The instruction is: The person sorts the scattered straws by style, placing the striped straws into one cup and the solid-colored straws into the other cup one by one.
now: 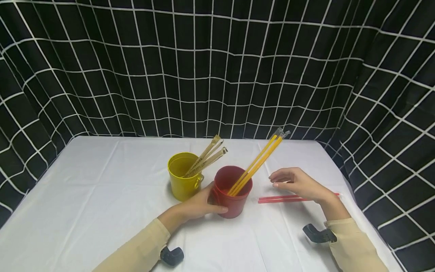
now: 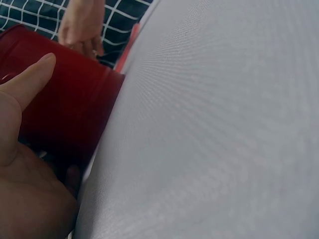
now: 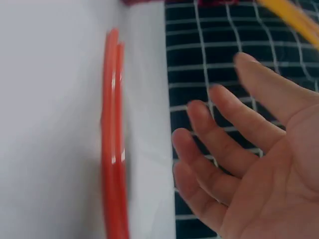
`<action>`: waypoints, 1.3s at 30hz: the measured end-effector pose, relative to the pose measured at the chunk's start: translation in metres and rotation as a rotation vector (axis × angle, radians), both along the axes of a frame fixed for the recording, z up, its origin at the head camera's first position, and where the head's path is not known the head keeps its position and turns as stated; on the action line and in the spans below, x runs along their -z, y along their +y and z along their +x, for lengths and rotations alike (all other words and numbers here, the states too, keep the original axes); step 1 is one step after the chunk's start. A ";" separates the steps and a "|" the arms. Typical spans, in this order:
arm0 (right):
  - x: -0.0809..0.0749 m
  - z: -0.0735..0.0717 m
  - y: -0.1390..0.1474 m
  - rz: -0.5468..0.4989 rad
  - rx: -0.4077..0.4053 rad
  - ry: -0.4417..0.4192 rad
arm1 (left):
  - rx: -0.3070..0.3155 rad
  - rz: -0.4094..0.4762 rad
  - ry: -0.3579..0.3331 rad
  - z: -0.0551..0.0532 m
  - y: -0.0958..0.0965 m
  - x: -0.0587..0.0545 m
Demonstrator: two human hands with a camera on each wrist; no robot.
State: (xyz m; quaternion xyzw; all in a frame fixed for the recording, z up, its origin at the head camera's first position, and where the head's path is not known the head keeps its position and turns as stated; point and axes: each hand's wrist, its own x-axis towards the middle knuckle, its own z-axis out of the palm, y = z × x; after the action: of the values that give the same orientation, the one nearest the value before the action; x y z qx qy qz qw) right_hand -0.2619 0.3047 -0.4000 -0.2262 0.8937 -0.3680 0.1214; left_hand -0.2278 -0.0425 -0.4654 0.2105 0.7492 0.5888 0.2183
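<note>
My left hand grips the side of a red bucket, its thumb lying across the front wall. Two yellow straws in clear wrappers lean out of this bucket toward the upper right. Over the table on the right, my right hand hovers with fingers loosely bent and nothing in them. Below it, a pair of red straws lies on the white cloth; the right wrist view shows these red straws beside the open palm.
Just left of the red bucket stands a yellow bucket holding several paper-wrapped sticks. A white cloth covers the table. Black curtains with a white grid hang behind and at both sides.
</note>
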 end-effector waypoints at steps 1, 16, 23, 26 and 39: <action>0.002 -0.002 0.004 0.019 0.000 -0.005 | -0.001 0.003 -0.002 0.000 0.000 0.000; 0.013 -0.013 0.049 0.211 0.025 -0.048 | -0.001 -0.001 -0.013 -0.004 0.000 -0.001; 0.020 -0.014 0.055 0.210 0.048 -0.091 | 0.008 -0.003 -0.011 -0.003 -0.001 0.000; 0.024 -0.014 0.054 0.212 0.053 -0.080 | 0.014 -0.002 -0.018 -0.003 -0.001 0.003; 0.011 -0.012 0.046 0.196 0.097 0.114 | 0.004 -0.007 -0.013 -0.002 -0.001 0.002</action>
State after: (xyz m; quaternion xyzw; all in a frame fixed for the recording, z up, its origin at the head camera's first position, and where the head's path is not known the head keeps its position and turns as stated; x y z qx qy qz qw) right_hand -0.2739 0.3510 -0.4108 -0.1904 0.9406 -0.2711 0.0742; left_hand -0.2300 -0.0431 -0.4675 0.2073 0.7495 0.5871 0.2249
